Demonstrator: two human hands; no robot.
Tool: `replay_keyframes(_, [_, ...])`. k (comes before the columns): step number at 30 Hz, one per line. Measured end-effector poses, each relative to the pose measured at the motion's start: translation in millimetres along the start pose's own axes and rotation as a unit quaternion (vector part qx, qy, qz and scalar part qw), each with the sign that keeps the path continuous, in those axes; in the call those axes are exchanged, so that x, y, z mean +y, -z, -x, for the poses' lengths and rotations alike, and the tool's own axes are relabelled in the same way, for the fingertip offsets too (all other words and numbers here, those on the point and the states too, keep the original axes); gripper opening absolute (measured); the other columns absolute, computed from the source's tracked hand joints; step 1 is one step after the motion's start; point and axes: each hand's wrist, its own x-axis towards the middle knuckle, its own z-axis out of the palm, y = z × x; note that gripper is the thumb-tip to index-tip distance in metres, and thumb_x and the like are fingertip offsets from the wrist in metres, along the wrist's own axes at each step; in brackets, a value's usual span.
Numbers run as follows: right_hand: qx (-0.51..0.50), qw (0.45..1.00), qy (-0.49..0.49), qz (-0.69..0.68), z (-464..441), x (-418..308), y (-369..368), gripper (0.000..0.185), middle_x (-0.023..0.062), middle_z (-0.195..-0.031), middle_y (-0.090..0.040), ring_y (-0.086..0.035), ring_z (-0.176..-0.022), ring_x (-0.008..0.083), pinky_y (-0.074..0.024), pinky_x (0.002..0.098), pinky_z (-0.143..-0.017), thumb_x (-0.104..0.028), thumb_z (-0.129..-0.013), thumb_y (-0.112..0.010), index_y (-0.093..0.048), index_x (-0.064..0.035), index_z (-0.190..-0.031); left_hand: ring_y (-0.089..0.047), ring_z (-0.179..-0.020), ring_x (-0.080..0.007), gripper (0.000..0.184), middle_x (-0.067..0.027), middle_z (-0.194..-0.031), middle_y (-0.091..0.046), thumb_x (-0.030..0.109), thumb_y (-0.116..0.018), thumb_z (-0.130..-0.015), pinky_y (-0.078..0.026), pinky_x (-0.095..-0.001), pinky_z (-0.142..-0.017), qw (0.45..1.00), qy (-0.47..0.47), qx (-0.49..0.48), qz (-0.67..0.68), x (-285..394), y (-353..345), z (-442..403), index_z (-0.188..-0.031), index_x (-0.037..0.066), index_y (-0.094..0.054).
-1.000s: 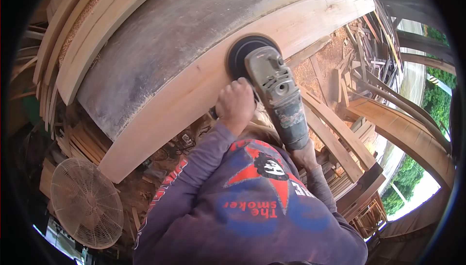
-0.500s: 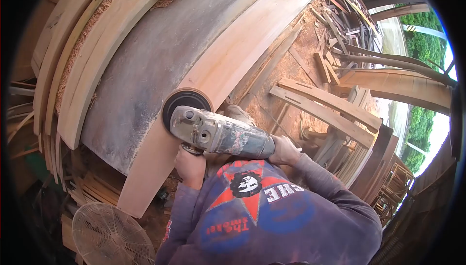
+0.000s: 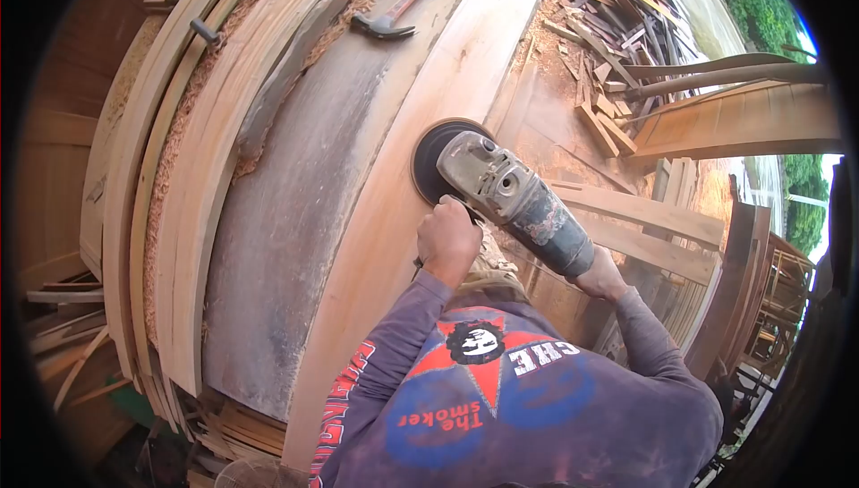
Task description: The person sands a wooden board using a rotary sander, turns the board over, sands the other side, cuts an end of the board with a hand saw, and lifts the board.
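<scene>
An angle grinder [image 3: 514, 193] with a round black disc [image 3: 440, 159] is in both my hands. My left hand [image 3: 449, 236] is closed around its side handle, close to the disc. The rear end of the body is in the grip of my right hand [image 3: 599, 273], its fingers partly hidden. The disc rests over a long pale wooden plank [image 3: 380, 229], near the plank's right edge. This plank lies along the right side of a grey, dusty bench top [image 3: 277, 220].
A claw hammer [image 3: 398, 9] lies on the bench's far end. Curved boards [image 3: 192, 211] with shavings between them line the left. Wood offcuts [image 3: 599, 94] and sawdust cover the ground at right, near slotted wooden beams [image 3: 644, 211]. A fan guard [image 3: 255, 473] shows at the bottom.
The grinder has moved up and right in the view, farther along the plank, with both hands still on it. The view has shifted too, bringing the hammer into sight.
</scene>
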Motion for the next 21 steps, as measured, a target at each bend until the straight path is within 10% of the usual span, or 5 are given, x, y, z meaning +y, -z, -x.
replay_keyframes(21, [0.063,0.986,-0.096,-0.120,-328,3,350,0.034,0.0184,-0.084,-0.073,-0.065,-0.070,0.0246,-0.0533,0.0368,-0.068,-0.006,-0.067,-0.072,-0.069,0.0063,-0.098,-0.073,-0.099,-0.0385,0.028,-0.0246,-0.104,-0.074,0.022,-0.073,-0.081,-0.058,-0.0440,-0.087,0.991,-0.109,0.016,-0.076,391,85,-396,-0.096,-0.001,-0.076])
